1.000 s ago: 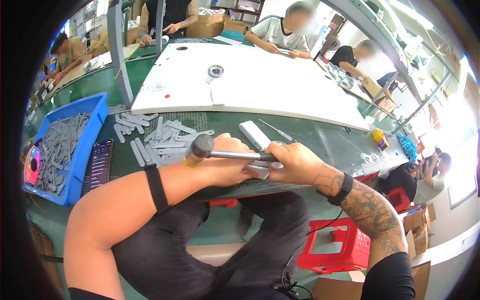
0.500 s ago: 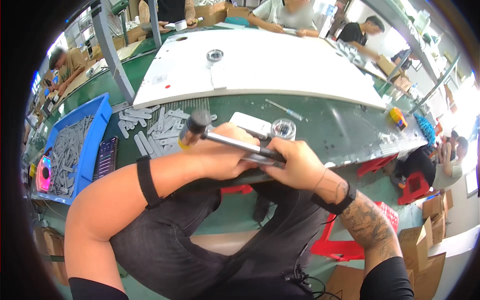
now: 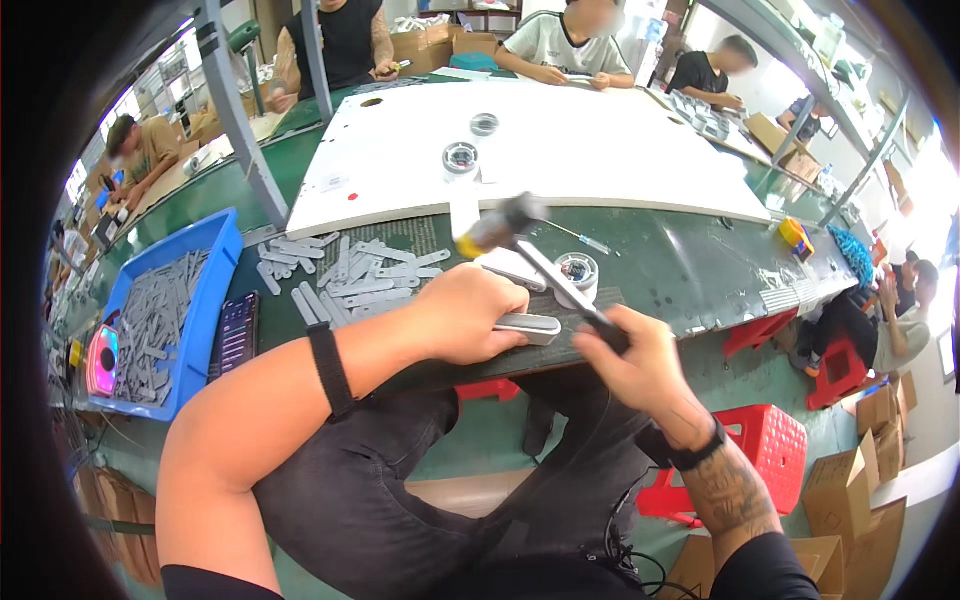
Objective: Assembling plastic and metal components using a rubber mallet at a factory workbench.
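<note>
My right hand point(image 3: 640, 362) grips the black handle of a hammer point(image 3: 560, 275), whose dark and yellow head is raised, blurred, above the bench. My left hand point(image 3: 470, 315) is closed around a slim grey-white piece with a rounded end point(image 3: 532, 328), its tip sticking out toward the right hand; the rest is hidden in the fist. Just beyond the hands lie a white device with a round, ring-shaped head point(image 3: 577, 272) and a screwdriver point(image 3: 580, 238) with a clear handle. Loose grey flat strips point(image 3: 365, 275) are spread left of the hammer head.
A blue bin point(image 3: 165, 320) full of grey strips stands at left, with a phone point(image 3: 235, 335) beside it. Across the bench lies a white board point(image 3: 600, 150) carrying two round-headed devices point(image 3: 461, 158). A yellow tape measure point(image 3: 796, 238) sits at right. Co-workers sit around; red stools point(image 3: 765, 450) stand below.
My right hand has drawn away to the right, and the hammer head has swung up and right, off my left forearm. A second round-headed device now lies on the white board.
</note>
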Available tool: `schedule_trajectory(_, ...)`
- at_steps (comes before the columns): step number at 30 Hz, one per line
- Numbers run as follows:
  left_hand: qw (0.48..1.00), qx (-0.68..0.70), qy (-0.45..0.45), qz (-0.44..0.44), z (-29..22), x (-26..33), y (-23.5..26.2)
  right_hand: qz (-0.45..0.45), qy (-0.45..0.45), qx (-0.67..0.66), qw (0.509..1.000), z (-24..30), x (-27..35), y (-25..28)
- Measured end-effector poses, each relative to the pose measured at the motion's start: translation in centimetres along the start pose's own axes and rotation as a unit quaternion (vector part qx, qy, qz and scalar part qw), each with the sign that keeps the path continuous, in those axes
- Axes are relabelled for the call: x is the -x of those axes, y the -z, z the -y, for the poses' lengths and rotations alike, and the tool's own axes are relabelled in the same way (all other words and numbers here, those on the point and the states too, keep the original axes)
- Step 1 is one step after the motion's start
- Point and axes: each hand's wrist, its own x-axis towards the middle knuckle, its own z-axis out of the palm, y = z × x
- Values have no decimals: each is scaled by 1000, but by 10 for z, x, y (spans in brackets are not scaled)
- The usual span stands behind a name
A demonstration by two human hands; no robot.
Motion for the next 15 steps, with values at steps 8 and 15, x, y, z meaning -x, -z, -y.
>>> schedule_trajectory(8, 1000, 27, 9, -6, 7, 6, 4, -89, 62, -55, 993, 28, 55, 78)
schedule_trajectory(15, 998, 32, -38, -41, 11, 4, -5, 84, 49, 211, 973, 9, 65, 57)
